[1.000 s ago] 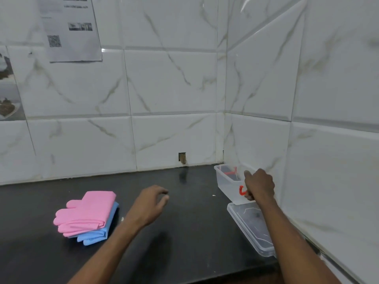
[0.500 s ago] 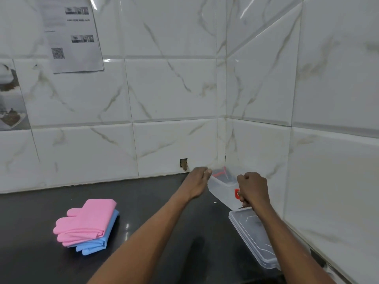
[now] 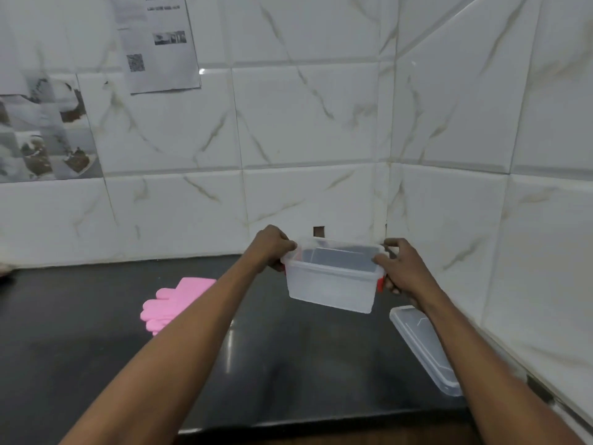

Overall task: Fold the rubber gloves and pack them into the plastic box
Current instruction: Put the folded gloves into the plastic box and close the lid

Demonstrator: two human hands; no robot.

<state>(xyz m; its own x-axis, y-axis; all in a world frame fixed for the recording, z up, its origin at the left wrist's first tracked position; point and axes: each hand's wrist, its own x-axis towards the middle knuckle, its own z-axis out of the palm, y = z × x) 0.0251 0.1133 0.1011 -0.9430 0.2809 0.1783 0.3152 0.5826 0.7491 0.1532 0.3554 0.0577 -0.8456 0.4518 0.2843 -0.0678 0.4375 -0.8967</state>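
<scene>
The left hand (image 3: 271, 248) and right hand (image 3: 402, 271) clamp the ends of the empty box (image 3: 330, 284), up off the counter (image 3: 288, 364). It should go down flat near the gloves (image 3: 173, 300).

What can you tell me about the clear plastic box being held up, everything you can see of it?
The plastic box is a small rectangular tub of clear, slightly frosted plastic with a thicker rim and red clips at both short ends. It is open, lidless and looks empty. It is held above the dark counter, tilted slightly, its long side facing the camera. The left hand and right hand grip its two ends, fingers curled over the rim.
</scene>
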